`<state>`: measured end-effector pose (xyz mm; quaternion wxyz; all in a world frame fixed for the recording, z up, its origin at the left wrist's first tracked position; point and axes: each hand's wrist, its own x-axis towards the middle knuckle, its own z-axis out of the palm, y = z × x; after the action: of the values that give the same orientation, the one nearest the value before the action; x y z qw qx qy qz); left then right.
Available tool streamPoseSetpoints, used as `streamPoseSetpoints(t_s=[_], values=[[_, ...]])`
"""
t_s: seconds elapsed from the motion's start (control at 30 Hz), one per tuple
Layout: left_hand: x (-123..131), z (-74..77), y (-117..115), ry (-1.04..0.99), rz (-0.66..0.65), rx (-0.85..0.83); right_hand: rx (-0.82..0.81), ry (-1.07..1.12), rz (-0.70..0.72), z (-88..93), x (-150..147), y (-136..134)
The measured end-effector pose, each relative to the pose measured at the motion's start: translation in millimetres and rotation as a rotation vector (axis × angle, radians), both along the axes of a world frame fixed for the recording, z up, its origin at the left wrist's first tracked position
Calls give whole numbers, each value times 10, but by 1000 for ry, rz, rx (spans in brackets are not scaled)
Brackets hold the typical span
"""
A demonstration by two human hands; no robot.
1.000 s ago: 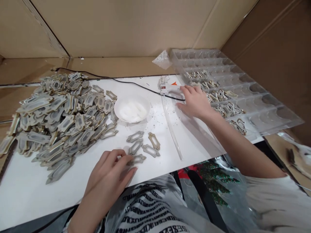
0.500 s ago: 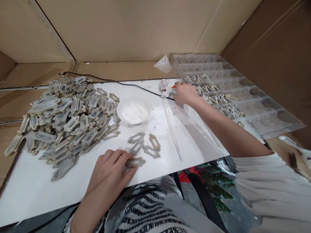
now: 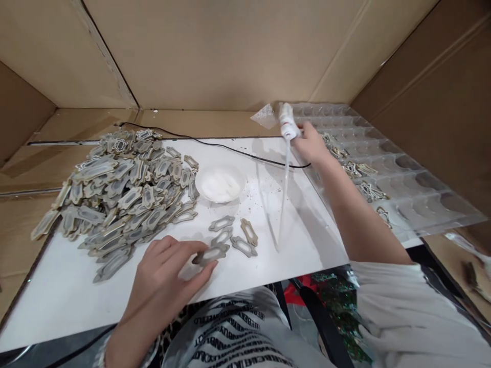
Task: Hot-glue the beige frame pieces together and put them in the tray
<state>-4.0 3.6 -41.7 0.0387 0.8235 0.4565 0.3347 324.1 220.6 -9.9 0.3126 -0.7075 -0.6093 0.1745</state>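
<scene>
Between thumb and forefinger, my left hand (image 3: 169, 271) pinches a small grey frame-shaped piece (image 3: 215, 252) near the table's front edge. Beside it lie another grey piece (image 3: 244, 246) and a tan-edged one (image 3: 249, 232). My right hand (image 3: 311, 145) is closed on a white glue gun (image 3: 287, 122) at the back of the table, its body raised and blurred. From the gun a long clear stick (image 3: 284, 191) slants down toward the table. A white bowl (image 3: 241, 190) with white material inside stands in the middle.
A large heap of grey frame pieces (image 3: 126, 194) covers the left side. At the right is a clear compartment tray (image 3: 433, 204) with metal pieces in some compartments. A black cable (image 3: 215, 144) crosses the back. Cardboard walls (image 3: 230, 56) enclose the table.
My right hand has lifted the glue gun off the table and tilted it. My left hand has raised its grey piece slightly. The view has shifted a little.
</scene>
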Motion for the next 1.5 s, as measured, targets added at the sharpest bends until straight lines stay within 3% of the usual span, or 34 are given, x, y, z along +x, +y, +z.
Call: streamPoseSetpoints(t_s=[0.1,0.3,0.47,0.6,0.77,0.83,0.9,1.03,1.1,1.17,1.33,1.5], values=[[60,179,107,-28,33,110,13,515,-69,193,-12,-167],[289,494,384,-75,139,295,-17,959,45,441,-211,-649],[474,615,630,-64,151,394,-25,1283,231,414,-526,-1004],[554,620,786,-89,110,483,-30,1336,315,299,-809,-1159],[619,505,878,-110,98,457,-66,1292,399,174,-1031,-1187],[633,459,868,-156,103,395,-74,1258,389,141,-1054,-1176],[630,431,842,-280,112,190,-97,1240,380,113,-1051,-1166],[579,431,798,-682,32,-571,-152,1206,415,48,-1022,-1169],[553,448,786,-782,-31,-808,-149,1169,449,7,-1013,-1182],[539,465,773,-809,-52,-881,-136,1113,471,-22,-1012,-1200],[528,465,730,-773,-19,-878,-147,1017,484,4,-1003,-1254],[397,405,758,-780,93,-723,-121,933,541,-26,-839,-1288]])
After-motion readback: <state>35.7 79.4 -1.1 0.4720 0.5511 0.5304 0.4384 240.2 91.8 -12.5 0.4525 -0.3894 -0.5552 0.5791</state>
